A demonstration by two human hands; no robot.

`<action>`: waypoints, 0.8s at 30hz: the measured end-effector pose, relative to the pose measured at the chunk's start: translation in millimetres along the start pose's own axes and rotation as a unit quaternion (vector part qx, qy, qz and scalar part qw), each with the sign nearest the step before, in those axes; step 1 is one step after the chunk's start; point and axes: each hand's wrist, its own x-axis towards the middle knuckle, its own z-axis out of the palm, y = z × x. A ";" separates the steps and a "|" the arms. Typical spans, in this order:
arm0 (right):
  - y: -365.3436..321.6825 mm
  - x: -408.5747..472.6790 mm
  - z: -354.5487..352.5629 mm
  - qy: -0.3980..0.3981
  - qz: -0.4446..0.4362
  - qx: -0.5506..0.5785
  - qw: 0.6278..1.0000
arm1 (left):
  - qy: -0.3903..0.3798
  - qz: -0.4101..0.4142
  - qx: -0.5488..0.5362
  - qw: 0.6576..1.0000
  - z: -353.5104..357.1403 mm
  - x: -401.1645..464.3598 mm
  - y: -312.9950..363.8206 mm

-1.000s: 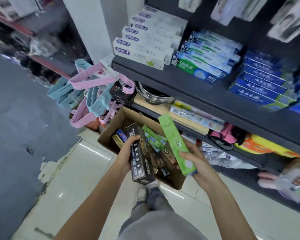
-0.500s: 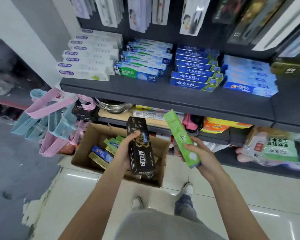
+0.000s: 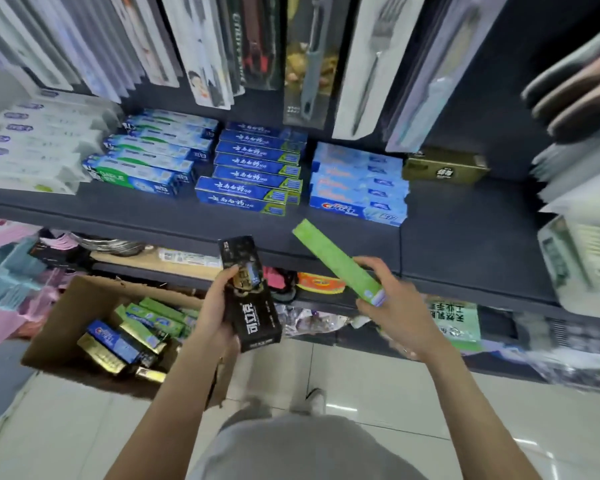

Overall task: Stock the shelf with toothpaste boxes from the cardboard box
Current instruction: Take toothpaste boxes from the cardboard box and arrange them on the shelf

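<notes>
Now we hold two cartons: left hand (image 3: 215, 317) grips the black box (image 3: 250, 296), right hand (image 3: 395, 306) grips the green box (image 3: 336, 261), its long axis aimed at eleven o'clock toward bare shelf (image 3: 458, 223), nearer our right, at one o'clock.

A retail shop aisle is shown. Dark shelving (image 3: 465, 216) is stocked with neat stacks of toothpaste boxes (image 3: 253, 174), carded kitchen utensils (image 3: 371, 64) are hung above, and an opened cardboard box (image 3: 84, 306) of stock is set on the tiled floor (image 3: 395, 403).
</notes>
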 end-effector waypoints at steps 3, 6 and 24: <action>27.3 9.8 -11.7 0.117 -0.095 -0.302 0.941 | -0.016 0.013 0.000 1.000 25.6 9.7 -4.0; 48.7 16.6 -23.3 0.210 -0.134 -0.353 0.902 | -0.018 0.031 0.023 0.999 43.3 15.6 1.3; 169.3 -51.4 -98.1 0.262 0.200 0.147 0.933 | -0.221 0.166 0.586 0.762 268.5 71.6 -18.3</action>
